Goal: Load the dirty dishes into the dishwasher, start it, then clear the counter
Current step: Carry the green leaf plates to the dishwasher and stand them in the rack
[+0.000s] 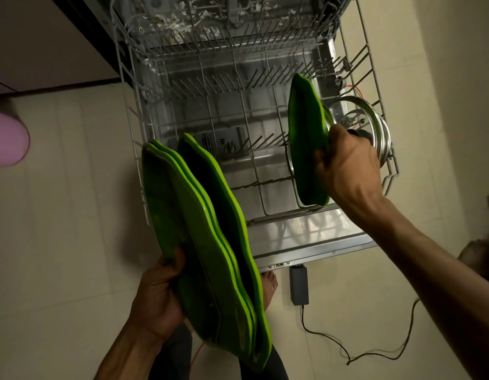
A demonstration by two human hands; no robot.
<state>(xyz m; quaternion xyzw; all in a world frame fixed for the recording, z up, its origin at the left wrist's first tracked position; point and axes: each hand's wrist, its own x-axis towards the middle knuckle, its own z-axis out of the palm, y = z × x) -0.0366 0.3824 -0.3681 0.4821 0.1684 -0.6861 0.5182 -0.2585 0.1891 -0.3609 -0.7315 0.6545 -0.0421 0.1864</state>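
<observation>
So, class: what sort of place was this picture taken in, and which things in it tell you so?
Most likely a home kitchen: an open dishwasher with its lower rack pulled out, green plates being loaded, and a tiled floor.

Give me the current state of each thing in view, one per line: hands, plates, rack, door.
left hand: gripping a stack of green plates, held on edge
right hand: holding one green plate upright in the lower rack
lower rack: pulled out, mostly unfilled
steel lids: standing at the rack's right end
dishwasher door: open, folded down
power adapter: on the floor, cable attached
</observation>
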